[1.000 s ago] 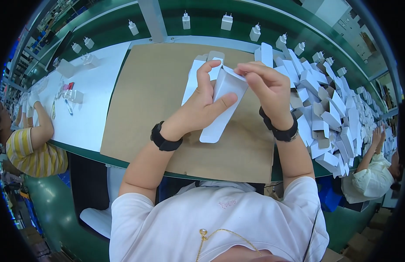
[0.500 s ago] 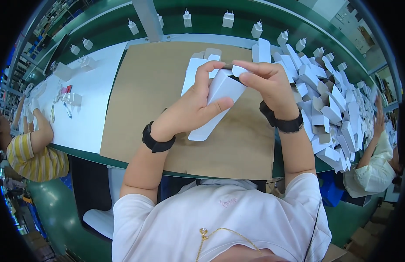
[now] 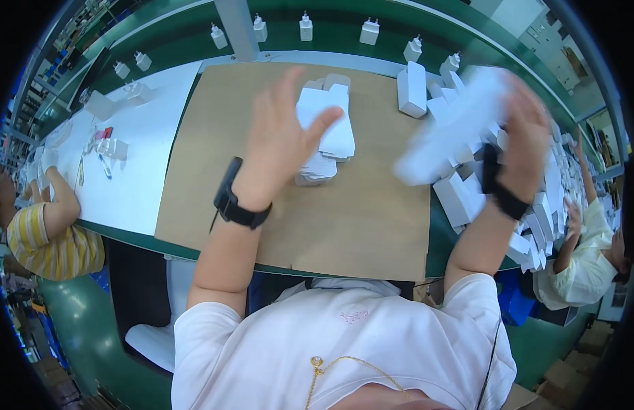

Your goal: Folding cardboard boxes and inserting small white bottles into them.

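My right hand (image 3: 526,137), smeared by motion, grips a white carton (image 3: 450,133) at its upper end. The carton hangs tilted at the edge of a heap of white cartons (image 3: 550,178) on the right. Fingers spread and with nothing in it, my left hand (image 3: 279,143) hovers over the brown cardboard sheet (image 3: 358,219). Close by its thumb lies a stack of flattened white cartons (image 3: 337,140). Both wrists wear black bands.
Several white plug chargers (image 3: 306,27) stand on the green ledge along the back. One white box (image 3: 412,92) stands upright by the heap. At left, a white surface (image 3: 149,164) holds a blue-tipped pen (image 3: 105,167) and small items. People (image 3: 50,236) work at both sides.
My right hand has carried the carton from the middle over to the heap at right. My left hand has let go of it and opened, moving slightly left. The flattened stack is now uncovered.
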Demonstrator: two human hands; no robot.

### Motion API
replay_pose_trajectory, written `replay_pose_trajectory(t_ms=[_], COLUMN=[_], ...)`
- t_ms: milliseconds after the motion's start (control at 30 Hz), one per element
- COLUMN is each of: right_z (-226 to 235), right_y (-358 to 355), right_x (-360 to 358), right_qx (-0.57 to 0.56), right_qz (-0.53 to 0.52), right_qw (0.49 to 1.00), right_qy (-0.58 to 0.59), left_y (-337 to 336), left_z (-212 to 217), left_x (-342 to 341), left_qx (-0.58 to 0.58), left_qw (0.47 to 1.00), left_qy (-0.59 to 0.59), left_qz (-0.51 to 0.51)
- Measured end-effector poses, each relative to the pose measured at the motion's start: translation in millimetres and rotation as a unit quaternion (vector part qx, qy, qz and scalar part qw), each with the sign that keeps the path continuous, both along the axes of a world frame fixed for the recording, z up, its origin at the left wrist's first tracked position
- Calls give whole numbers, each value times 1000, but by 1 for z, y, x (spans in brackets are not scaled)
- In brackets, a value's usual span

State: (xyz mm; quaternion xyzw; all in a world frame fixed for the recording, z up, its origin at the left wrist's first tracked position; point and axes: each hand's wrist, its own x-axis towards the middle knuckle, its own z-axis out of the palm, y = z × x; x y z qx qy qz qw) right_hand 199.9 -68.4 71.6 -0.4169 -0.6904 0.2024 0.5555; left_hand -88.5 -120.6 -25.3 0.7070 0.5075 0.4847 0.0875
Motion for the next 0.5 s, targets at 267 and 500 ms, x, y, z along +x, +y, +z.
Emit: replay_pose_trajectory(t_ms=[267,500], right_z=[18,-51], right_y=[23,2], right_x=[67,-71], right_qx=[215,-33], right_qz=[-287,124], right_qw=[932,972], right_qy=[53,-198], left_y=[13,0], left_z=[0,19], left_x=[-15,5], left_qx=[-272,-201], left_qw=[951,975], left_qy=[33,-89], left_qz=[145,40])
